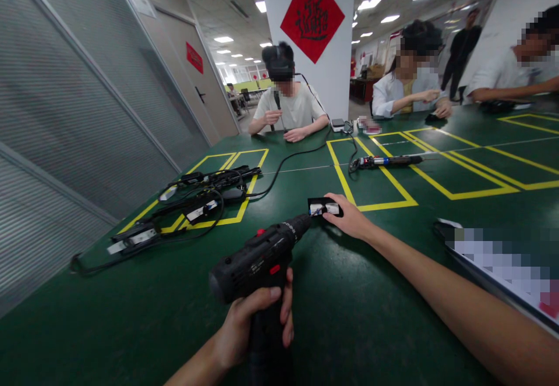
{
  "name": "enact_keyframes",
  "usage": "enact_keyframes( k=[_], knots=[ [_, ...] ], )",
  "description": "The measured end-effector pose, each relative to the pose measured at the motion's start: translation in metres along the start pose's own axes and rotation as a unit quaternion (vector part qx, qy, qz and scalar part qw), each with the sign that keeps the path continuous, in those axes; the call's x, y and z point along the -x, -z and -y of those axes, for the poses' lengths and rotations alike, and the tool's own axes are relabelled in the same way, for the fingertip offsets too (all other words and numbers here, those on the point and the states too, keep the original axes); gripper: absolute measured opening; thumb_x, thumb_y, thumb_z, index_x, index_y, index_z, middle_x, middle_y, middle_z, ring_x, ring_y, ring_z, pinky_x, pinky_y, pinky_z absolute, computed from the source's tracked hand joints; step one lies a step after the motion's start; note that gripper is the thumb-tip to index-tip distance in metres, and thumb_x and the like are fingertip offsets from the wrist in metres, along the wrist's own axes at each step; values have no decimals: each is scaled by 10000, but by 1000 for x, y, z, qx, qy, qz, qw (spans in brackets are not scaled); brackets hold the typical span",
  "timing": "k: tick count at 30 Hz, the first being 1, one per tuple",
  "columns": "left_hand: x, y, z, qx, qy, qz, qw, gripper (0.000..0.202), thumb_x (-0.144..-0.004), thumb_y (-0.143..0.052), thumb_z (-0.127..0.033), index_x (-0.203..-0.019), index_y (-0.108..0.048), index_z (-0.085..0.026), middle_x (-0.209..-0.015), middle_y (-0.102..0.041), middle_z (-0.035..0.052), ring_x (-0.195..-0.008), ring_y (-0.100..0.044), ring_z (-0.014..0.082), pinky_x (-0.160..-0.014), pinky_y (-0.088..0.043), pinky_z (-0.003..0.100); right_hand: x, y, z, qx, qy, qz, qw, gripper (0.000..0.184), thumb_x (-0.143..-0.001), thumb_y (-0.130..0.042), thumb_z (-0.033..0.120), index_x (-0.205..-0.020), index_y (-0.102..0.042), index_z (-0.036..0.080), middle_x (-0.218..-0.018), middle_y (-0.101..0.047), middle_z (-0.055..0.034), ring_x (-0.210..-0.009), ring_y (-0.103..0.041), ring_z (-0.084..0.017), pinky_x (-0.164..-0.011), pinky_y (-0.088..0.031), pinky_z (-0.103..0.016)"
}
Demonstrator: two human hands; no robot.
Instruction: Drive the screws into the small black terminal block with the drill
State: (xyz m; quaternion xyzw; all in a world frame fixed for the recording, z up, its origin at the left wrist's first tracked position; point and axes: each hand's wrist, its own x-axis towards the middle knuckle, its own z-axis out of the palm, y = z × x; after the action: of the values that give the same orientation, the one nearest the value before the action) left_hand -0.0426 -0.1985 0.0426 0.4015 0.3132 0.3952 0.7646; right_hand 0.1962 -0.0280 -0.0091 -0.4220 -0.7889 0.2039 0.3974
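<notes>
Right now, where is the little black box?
Head view, middle: the little black box is held by the right hand, at the drill tip.

Drill inside the left hand fingers is black plastic, matt and slightly grainy, with small glossy red plastic bits just above the fingertips. The little black part under the right hand fingers looks like smooth plastic with a shiny white label. The table top around both is smooth green with a soft sheen, and the yellow lines past the right fingertips look like flat tape
</notes>
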Motion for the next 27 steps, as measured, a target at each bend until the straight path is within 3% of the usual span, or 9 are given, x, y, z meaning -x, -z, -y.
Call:
enact_keyframes(
  k=[13,27],
  knots=[
    [1,-1,-2,-5,9,-18,1000,261,-837,-351,-245,-1045,-451,-123,-629,-502,7,-488,-576,171,-560,-444,338,0,1,3,0,-13,7,1000,370,-864,-549,296,-1209,-480,180,-1205,-525,-81,-1029,-548,-231,-866,-448,-455],
    [-1,1,0,5,7,2,1000,206,-829,-380,-265,-978,-444,-138,-622,-502,1,-489,-583,170,-552,-439,321,0,0,3,-3,-11,4,1000,365,-864,-550,296,-1204,-484,180,-1207,-524,-81,-1030,-547,-231,-863,-451,-451]
  ],
)
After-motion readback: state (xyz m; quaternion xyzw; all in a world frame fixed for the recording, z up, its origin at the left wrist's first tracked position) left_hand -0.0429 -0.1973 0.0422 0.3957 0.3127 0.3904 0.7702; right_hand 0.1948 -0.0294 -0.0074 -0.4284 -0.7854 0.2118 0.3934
